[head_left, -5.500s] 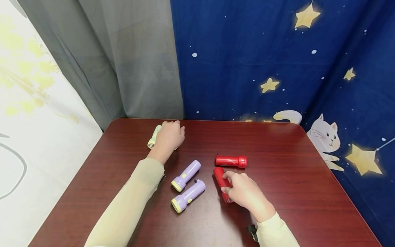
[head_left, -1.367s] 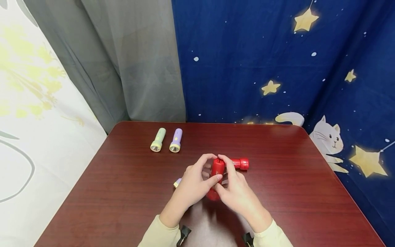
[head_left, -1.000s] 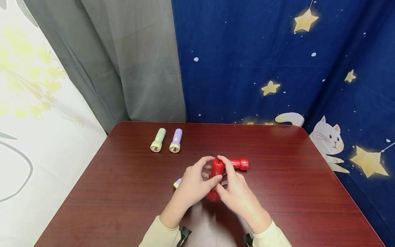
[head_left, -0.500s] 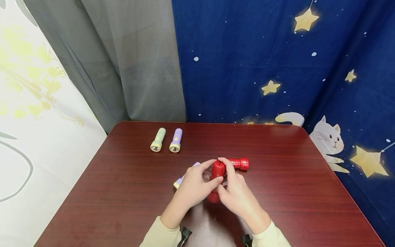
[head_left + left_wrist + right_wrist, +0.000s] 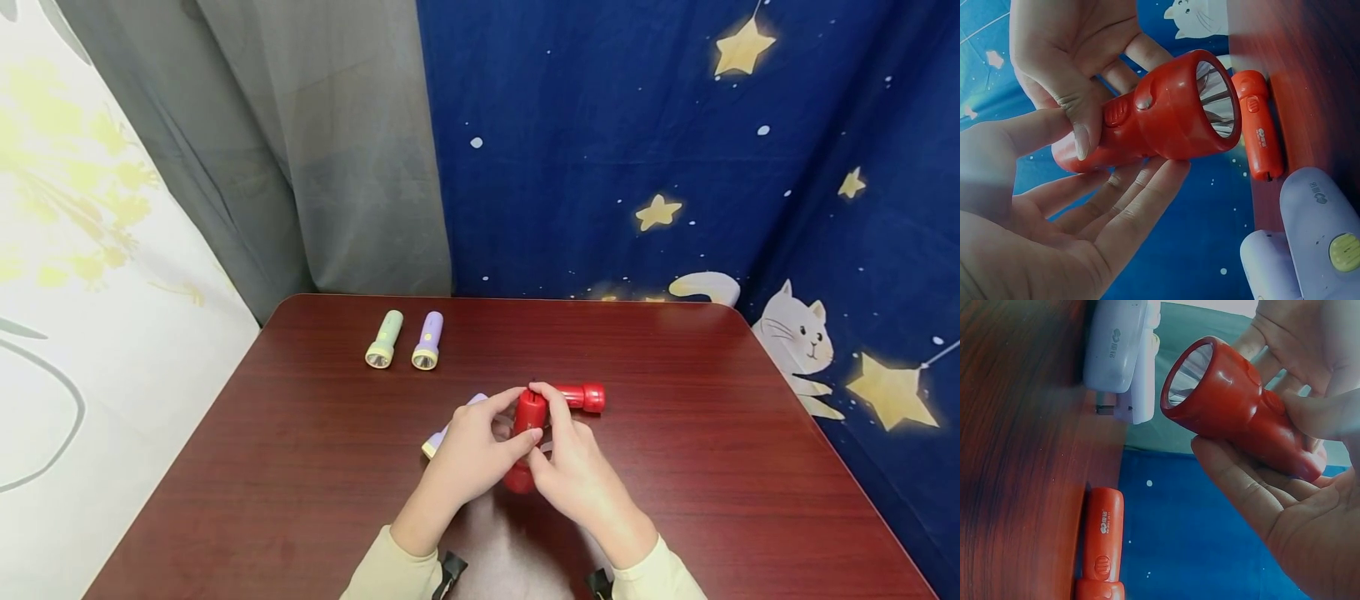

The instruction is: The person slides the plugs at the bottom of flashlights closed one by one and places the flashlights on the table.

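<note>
Both hands hold one red flashlight [image 5: 531, 410] over the middle of the table, its lens end toward the person. My left hand [image 5: 474, 446] grips its left side with thumb and fingers, and my right hand [image 5: 576, 467] grips the right side. In the left wrist view, the reflector of the red flashlight [image 5: 1175, 106] and its slide switch show. A second red flashlight [image 5: 585, 397] lies on the table just behind the right fingers. Two purple flashlights [image 5: 1113, 347] lie left of the held one; my left hand partly hides them in the head view.
A green flashlight [image 5: 386, 337] and another purple flashlight [image 5: 428, 340] lie side by side at the back left of the brown table [image 5: 300, 467]. A grey curtain [image 5: 360, 167] and a blue star curtain [image 5: 570, 167] hang behind the table.
Since the oldest frame, my left hand has come from the back left to join my right hand, and the red flashlight has been raised. Over the last second both hands stay almost still.
</note>
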`<state>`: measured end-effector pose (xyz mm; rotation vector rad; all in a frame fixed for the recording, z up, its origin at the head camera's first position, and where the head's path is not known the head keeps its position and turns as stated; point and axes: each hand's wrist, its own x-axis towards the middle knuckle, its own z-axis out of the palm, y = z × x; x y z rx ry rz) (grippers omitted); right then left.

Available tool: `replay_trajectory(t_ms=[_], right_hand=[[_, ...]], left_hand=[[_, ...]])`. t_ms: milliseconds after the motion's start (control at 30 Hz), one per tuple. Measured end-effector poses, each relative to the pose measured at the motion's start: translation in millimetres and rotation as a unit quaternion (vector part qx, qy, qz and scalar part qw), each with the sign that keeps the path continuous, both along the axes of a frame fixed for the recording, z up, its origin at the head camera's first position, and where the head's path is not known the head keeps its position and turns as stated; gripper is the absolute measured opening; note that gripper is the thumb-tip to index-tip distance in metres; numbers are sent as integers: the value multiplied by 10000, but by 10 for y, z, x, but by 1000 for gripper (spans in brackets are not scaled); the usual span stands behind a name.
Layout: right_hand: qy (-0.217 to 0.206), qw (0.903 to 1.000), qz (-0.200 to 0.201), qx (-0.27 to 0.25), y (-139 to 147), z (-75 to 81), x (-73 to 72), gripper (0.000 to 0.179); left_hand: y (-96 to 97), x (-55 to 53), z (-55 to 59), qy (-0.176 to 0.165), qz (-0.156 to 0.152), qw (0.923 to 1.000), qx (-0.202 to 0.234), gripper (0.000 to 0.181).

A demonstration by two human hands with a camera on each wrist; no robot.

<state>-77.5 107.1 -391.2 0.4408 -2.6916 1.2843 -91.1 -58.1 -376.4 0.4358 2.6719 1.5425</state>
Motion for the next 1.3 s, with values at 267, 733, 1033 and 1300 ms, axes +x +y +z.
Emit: replay_trajectory(t_ms=[267,733,1033,1300], right_hand=[[45,10000,-50,-18,2,14,-1,70],[201,9996,-119,176,7,16,5,69],[204,9995,-134,195,8,11,14,65],[165,9995,-132,231,10,19,16,63]], left_hand=[[0,12,21,-38,-14,10000,-19,54],[-1,20,17,-87,-10,9999,-108,56],[-1,26,10,-113,-14,9997,-218,58],[11,33,5,-154,17,9997,-204,58]])
